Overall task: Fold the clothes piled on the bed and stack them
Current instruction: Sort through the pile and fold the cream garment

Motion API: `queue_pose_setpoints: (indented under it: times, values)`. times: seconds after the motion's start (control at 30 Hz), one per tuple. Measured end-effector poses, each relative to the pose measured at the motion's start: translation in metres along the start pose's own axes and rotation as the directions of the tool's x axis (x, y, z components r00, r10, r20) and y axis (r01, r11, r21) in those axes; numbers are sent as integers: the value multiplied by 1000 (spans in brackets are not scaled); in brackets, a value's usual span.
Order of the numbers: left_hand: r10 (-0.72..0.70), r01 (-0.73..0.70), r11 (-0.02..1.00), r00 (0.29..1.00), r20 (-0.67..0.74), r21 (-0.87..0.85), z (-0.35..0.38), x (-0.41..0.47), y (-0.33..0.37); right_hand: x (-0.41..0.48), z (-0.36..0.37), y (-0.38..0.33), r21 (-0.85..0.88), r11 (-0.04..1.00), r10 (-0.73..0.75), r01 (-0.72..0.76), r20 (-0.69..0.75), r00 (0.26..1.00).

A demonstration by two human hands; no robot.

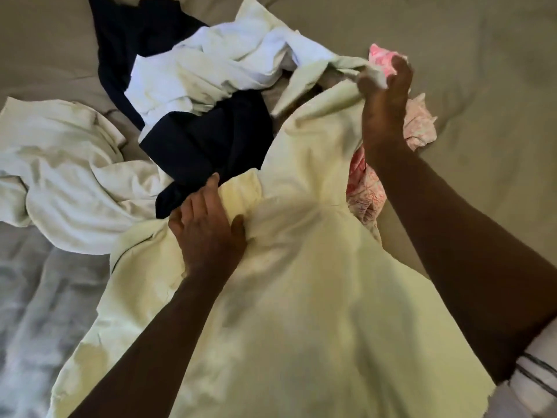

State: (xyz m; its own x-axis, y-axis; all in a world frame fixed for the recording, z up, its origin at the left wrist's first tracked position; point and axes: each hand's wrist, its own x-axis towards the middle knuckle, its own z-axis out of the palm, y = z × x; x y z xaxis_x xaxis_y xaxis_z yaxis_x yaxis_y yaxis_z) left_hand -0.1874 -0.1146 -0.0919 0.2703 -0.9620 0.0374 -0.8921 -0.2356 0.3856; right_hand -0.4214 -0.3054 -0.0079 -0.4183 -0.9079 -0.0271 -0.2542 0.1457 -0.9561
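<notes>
A large pale yellow-green garment spreads from the pile down toward me. My left hand lies on it near its left fold, fingers spread and fairly straight, thumb pressing into the cloth. My right hand is raised at the upper right and grips a bunched corner of the same garment along with some white cloth. A pink patterned piece shows under and behind my right wrist. A dark navy garment and white clothes are heaped beyond.
The clothes lie on a beige bed sheet. Another crumpled white cloth lies at the left. A grey rumpled blanket fills the lower left corner. A white striped sleeve is at the lower right.
</notes>
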Motion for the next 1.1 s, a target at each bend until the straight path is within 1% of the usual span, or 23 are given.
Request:
queue_pose_setpoints:
  times: [0.03,0.07,0.1,0.17,0.23,0.3,0.33,0.4,0.47,0.53,0.57,0.6,0.63,0.67,0.73,0.8,0.83,0.87,0.93,0.97,1.03,1.07,1.1]
  values:
    - [-20,20,1000,1000,-3,6,-1,4,1,-8,-2,12,-141,990,-26,31,37,999]
    - [-44,44,999,999,-10,9,-2,10,3,-19,-1,23,-269,958,-94,104,49,994]
    - [-63,64,998,998,-6,20,-2,18,4,-31,0,34,-347,920,-176,181,45,983]
    - [-50,48,997,998,41,55,-4,36,4,-66,4,45,-436,850,-306,295,45,951]
    - [3,-6,999,998,64,38,-7,54,0,-102,10,57,-499,781,-383,374,90,919]
    - [6,-6,1000,1000,-7,-7,-14,70,-9,-143,12,63,-555,727,-382,404,162,910]
    - [0,-1,1000,999,-46,-18,-19,78,-14,-161,12,67,-575,714,-354,400,196,914]
    - [-15,13,1000,998,-61,-25,-27,90,-21,-182,5,78,-616,685,-315,389,231,921]
    - [-14,16,1000,998,-63,23,-34,91,-26,-192,-5,91,-653,647,-330,394,226,917]
    - [75,-60,992,987,-145,109,-38,78,-21,-198,-16,101,-676,623,-375,395,185,908]
    - [165,-148,983,971,-173,105,-40,67,-12,-202,-22,104,-681,628,-398,377,135,907]
    - [287,-283,958,942,-174,46,-38,53,2,-205,-33,109,-690,649,-407,319,39,913]
    - [406,-418,907,901,-151,-52,-37,38,18,-207,-44,114,-691,684,-393,234,-79,916]
    - [499,-511,843,859,-110,-168,-34,22,36,-208,-61,121,-687,715,-354,130,-195,915]
    - [598,-575,761,801,-18,-300,-24,-1,66,-214,-95,135,-676,732,-214,-86,-348,913]
    - [675,-629,718,734,75,-299,-5,-13,97,-223,-144,156,-696,660,-74,-282,-434,898]
    - [708,-666,700,694,129,-260,4,-11,106,-227,-164,167,-724,600,-42,-340,-453,890]
    - [724,-690,690,663,193,-217,13,-7,113,-231,-184,177,-766,532,-45,-361,-451,891]
    - [704,-694,703,650,287,-154,28,4,126,-232,-220,197,-848,421,-77,-322,-387,919]
    - [676,-667,730,670,306,-149,30,12,129,-230,-233,204,-870,414,-101,-267,-336,937]
    - [629,-602,776,718,299,-187,32,21,138,-222,-257,212,-879,450,-171,-159,-259,951]
    - [619,-586,785,734,280,-199,30,24,140,-214,-263,212,-879,460,-199,-126,-240,950]
    - [616,-587,788,739,272,-187,31,20,145,-212,-272,213,-875,468,-206,-129,-249,946]
